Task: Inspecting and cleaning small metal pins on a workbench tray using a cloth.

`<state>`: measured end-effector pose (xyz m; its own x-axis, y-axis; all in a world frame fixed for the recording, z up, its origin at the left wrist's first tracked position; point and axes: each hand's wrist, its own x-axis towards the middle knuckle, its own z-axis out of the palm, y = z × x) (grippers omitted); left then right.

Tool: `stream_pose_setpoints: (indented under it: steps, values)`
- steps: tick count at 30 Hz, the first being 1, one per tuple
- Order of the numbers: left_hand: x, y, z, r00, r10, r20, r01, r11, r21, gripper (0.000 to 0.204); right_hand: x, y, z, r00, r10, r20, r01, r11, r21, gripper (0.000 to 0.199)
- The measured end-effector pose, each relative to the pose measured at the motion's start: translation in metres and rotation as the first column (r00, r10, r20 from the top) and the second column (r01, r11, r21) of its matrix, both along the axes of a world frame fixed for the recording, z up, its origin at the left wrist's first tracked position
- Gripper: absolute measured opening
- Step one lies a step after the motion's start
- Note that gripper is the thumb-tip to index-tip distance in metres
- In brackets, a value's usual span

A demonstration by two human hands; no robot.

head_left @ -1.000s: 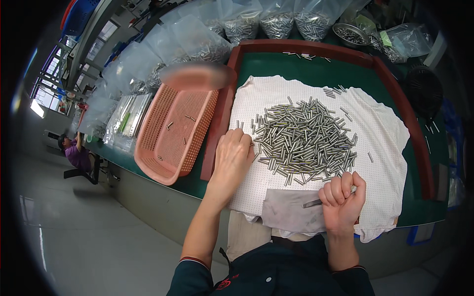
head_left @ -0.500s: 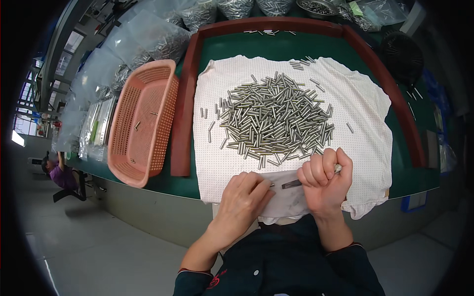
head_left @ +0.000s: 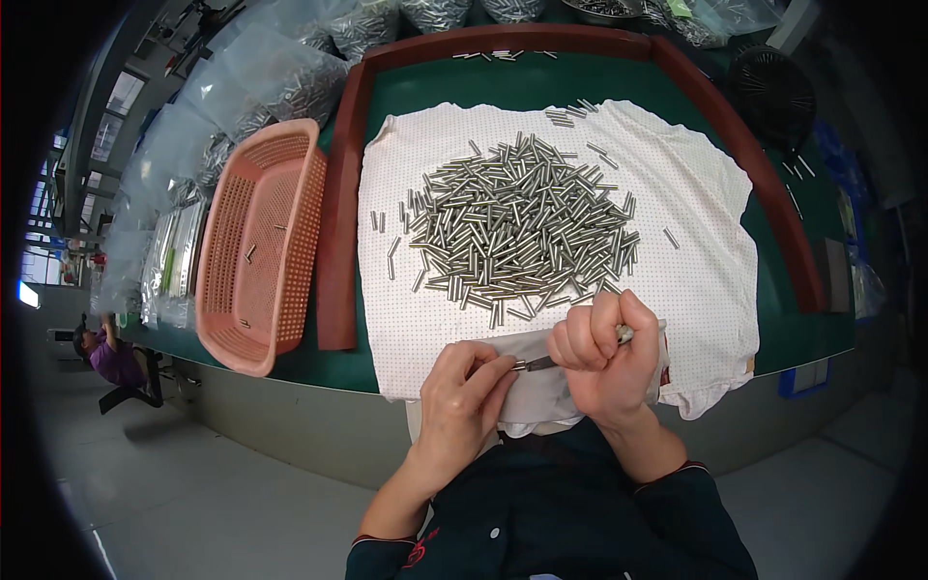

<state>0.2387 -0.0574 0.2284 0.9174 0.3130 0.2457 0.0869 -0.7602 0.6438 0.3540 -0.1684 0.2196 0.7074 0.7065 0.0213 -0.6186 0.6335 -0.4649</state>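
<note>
My left hand (head_left: 460,394) pinches a short metal pin (head_left: 519,365) between thumb and fingertips, its end poking out to the right. In a closed fist, my right hand (head_left: 609,356) grips a hand tool with a dark, narrow blade (head_left: 543,362); the pale end of its handle shows above the fist. The blade tip is at the pin's end, seemingly touching it. Beneath both hands lies a greyish cloth (head_left: 541,396) at the table's front edge. A large heap of metal pins (head_left: 522,227) rests beyond them on a white dotted cloth (head_left: 701,280).
A pink plastic basket (head_left: 215,290) with a few pins stands at the left, beside a dark red wooden rail (head_left: 338,251) that frames the green table (head_left: 416,89). Bags of metal parts (head_left: 304,92) line the back left. A black fan (head_left: 773,95) is at the far right.
The blade has come from a gap to the end of the pin in my left hand, and my right hand has shifted left. The whole view has moved slightly.
</note>
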Motion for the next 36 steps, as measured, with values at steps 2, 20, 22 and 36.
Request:
stream_pose_setpoints:
  steps: [2, 20, 22, 36]
  values:
    - [0.001, 0.001, -0.002, 0.999, 0.015, 0.039, -0.016, 0.999, 0.027, 0.021, -0.001, 0.001, -0.001, 1.000, 0.002, 0.009, -0.002, 1.000, -0.007, 0.041]
    - [0.003, 0.004, -0.002, 1.000, -0.017, 0.000, 0.017, 0.998, -0.054, 0.015, -0.015, 0.008, -0.002, 0.979, -0.041, 0.202, 0.072, 0.986, -0.152, 0.044]
    - [0.004, 0.005, -0.003, 1.000, -0.018, -0.001, 0.018, 0.998, -0.054, 0.015, -0.018, 0.009, 0.004, 0.969, -0.041, 0.244, 0.088, 0.979, -0.185, 0.044]
    - [0.003, 0.005, 0.004, 0.995, -0.096, 0.000, 0.096, 0.995, 0.039, 0.012, 0.003, 0.005, 0.010, 0.989, -0.136, 0.064, 0.143, 0.980, -0.135, 0.043]
